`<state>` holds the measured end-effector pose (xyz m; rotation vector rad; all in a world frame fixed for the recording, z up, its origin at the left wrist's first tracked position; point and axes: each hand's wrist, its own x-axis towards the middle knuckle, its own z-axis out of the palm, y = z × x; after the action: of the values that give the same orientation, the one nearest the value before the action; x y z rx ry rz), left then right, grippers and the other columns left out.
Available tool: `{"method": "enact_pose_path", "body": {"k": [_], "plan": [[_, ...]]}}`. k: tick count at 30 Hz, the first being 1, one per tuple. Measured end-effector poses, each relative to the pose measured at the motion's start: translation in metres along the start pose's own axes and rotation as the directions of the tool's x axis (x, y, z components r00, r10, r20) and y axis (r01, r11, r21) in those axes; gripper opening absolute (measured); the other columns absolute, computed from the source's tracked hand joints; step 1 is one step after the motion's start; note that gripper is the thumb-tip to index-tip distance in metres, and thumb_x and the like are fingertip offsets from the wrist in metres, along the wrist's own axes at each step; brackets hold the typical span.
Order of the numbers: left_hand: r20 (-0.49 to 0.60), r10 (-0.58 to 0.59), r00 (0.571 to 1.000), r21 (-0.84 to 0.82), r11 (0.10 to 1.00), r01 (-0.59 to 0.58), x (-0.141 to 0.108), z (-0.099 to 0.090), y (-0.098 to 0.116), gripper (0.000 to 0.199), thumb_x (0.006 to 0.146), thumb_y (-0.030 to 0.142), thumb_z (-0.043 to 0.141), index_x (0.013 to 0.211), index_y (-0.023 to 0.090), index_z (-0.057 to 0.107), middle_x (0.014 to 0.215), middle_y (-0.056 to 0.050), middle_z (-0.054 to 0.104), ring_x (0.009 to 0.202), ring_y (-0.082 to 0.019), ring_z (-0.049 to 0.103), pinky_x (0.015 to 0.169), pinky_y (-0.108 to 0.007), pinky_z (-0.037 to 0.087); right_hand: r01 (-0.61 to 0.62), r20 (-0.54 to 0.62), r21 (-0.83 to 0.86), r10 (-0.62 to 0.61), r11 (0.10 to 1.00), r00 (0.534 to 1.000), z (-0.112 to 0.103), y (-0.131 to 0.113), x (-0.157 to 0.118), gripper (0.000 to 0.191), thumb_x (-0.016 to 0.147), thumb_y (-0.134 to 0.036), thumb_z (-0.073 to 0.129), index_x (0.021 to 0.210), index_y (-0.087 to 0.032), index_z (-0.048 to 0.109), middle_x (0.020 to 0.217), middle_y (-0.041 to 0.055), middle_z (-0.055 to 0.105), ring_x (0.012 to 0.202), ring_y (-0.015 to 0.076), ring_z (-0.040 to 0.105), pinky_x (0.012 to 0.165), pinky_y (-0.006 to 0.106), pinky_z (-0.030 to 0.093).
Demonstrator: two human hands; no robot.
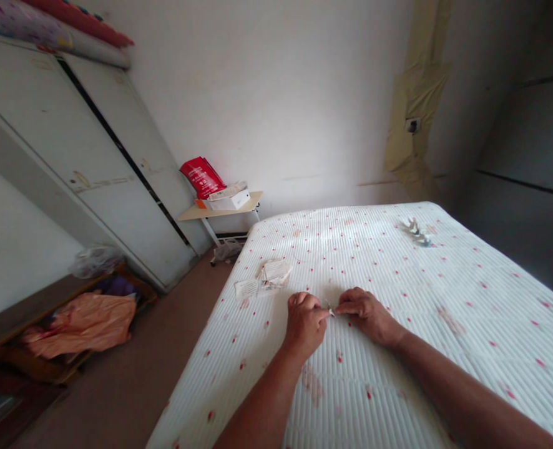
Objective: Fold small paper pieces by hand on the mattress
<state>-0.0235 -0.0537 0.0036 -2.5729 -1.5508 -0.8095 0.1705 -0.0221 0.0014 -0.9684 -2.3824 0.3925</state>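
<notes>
My left hand [306, 321] and my right hand [366, 313] meet low over the middle of the bed, fingers curled and fingertips nearly touching. Between them they pinch a small whitish piece [331, 310], too small to name and mostly covered by the fingers. Just beyond my left hand lies a loose pile of printed paper slips [274, 273], with one slip [246, 289] spread out to its left. Farther off to the right, several small pale, pointed pieces [415, 232] stand in a row; their kind is unclear.
The bed's white quilted cover [370, 386] has red dots. Behind it on the left, a small table [190, 214] bears a white box [232, 198] and a red bag [202, 178]. Wardrobes [112, 181] and an orange cloth or bag [87, 324] are at left.
</notes>
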Motion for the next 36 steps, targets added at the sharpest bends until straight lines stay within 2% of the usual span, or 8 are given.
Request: {"method": "enact_pose_path", "body": {"k": [7, 11, 15, 18, 25, 36], "plan": [[0.037, -0.03, 0.999, -0.035, 0.999, 0.031, 0.0, 0.0, -0.006, 0.027, 0.074, 0.012, 0.055, 0.086, 0.032, 0.07, 0.082, -0.002, 0.056, 0.085, -0.017, 0.044, 0.083, -0.038, 0.031, -0.028, 0.054, -0.139, 0.036, 0.99, 0.998, -0.004, -0.008, -0.001, 0.045, 0.072, -0.002, 0.053, 0.1, -0.034, 0.067, 0.091, 0.003, 0.061, 0.086, 0.0181, 0.051, 0.069, 0.029, 0.036], [0.091, -0.012, 0.996, -0.022, 1.0, 0.015, 0.001, -0.006, -0.008, 0.031, 0.075, 0.011, 0.054, 0.09, 0.034, 0.068, 0.085, -0.001, 0.055, 0.088, -0.017, 0.043, 0.086, -0.039, 0.029, -0.004, 0.064, -0.222, 0.018, 0.975, 0.998, -0.004, -0.015, -0.003, 0.035, 0.079, -0.009, 0.053, 0.101, -0.033, 0.067, 0.092, 0.0048, 0.06, 0.087, 0.0189, 0.049, 0.068, 0.029, 0.033], [0.091, 0.005, 0.996, 0.022, 1.0, -0.007, 0.003, -0.008, -0.005, 0.032, 0.075, 0.011, 0.053, 0.093, 0.033, 0.067, 0.086, -0.002, 0.054, 0.09, -0.018, 0.042, 0.09, -0.042, 0.026, -0.003, 0.055, -0.274, 0.019, 0.962, 0.998, -0.003, -0.022, -0.004, 0.024, 0.087, -0.022, 0.048, 0.099, -0.032, 0.067, 0.092, 0.006, 0.059, 0.087, 0.0192, 0.048, 0.07, 0.031, 0.032], [0.068, 0.004, 0.998, 0.041, 0.999, -0.007, 0.003, -0.008, -0.002, 0.032, 0.076, 0.01, 0.053, 0.093, 0.033, 0.066, 0.085, -0.002, 0.053, 0.09, -0.018, 0.042, 0.092, -0.043, 0.026, -0.021, 0.043, -0.28, 0.034, 0.96, 0.998, -0.002, -0.023, -0.005, 0.024, 0.088, -0.023, 0.048, 0.099, -0.032, 0.067, 0.094, 0.0056, 0.06, 0.087, 0.0191, 0.049, 0.07, 0.031, 0.032], [0.05, 0.046, 0.998, 0.095, 0.994, -0.051, 0.001, -0.013, 0.006, 0.028, 0.08, 0.014, 0.05, 0.095, 0.031, 0.065, 0.084, -0.003, 0.053, 0.092, -0.02, 0.043, 0.098, -0.048, 0.022, -0.009, 0.018, -0.218, 0.013, 0.976, 1.0, -0.001, -0.014, -0.008, 0.035, 0.081, -0.012, 0.053, 0.104, -0.035, 0.065, 0.095, 0.005, 0.061, 0.088, 0.0189, 0.05, 0.071, 0.03, 0.034], [0.069, 0.078, 0.995, 0.163, 0.983, -0.088, 0.002, -0.011, 0.013, 0.022, 0.082, 0.013, 0.046, 0.085, 0.026, 0.064, 0.082, -0.003, 0.052, 0.094, -0.019, 0.043, 0.103, -0.05, 0.017, -0.015, 0.031, -0.252, 0.023, 0.968, 0.999, -0.002, -0.018, -0.008, 0.03, 0.086, -0.021, 0.052, 0.108, -0.037, 0.063, 0.098, 0.0055, 0.06, 0.088, 0.0204, 0.05, 0.071, 0.032, 0.034]]}}
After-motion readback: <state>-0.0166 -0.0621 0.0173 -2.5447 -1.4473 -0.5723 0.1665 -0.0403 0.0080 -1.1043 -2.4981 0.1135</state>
